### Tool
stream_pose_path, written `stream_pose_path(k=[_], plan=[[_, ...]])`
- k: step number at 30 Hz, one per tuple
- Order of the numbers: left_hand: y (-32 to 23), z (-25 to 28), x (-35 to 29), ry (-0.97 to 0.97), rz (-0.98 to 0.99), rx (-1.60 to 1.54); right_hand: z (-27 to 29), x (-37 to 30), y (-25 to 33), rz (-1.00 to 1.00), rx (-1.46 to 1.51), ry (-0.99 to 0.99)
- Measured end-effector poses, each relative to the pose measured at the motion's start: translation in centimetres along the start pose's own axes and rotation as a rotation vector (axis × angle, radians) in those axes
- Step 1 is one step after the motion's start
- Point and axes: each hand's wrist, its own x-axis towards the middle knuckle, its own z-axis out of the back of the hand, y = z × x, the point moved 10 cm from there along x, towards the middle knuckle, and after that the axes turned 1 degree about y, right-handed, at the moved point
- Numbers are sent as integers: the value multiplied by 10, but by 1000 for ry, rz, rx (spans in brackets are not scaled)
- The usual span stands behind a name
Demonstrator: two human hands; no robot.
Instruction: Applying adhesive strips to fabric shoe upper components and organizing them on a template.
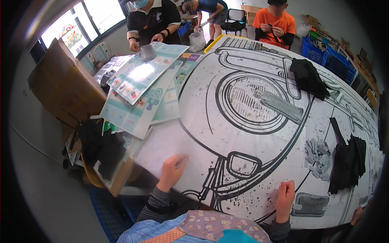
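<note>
My left hand (173, 172) is closed above the near left part of the printed tabletop (251, 150), its fingers curled inward; a small dark spot shows at them, too small to name. My right hand (285, 198) is closed too, thumb side up, over the near edge. Whatever its fingers hold, if anything, is hidden. Just right of it lies a flat grey rectangular pad (311, 204) with pale tabs at its two ends. Beyond that are a heap of small grey strips (318, 158) and a pile of black fabric pieces (348, 166).
A long grey pad (282, 107) and more black fabric (308, 77) lie farther back. Printed boards (137, 109) overlap at the left, near a cardboard box (65, 81). Co-workers stand or sit beyond the table; another person's hand (356, 215) shows at the right edge.
</note>
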Motion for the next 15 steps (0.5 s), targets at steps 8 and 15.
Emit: stream_pose_path(k=[8,15], plan=[[-2,1,1,3,20,-1,-2,0,8,-8,43,-32],[-2,0,1,5,20,-6,-7,-3,2,-62,1,22]])
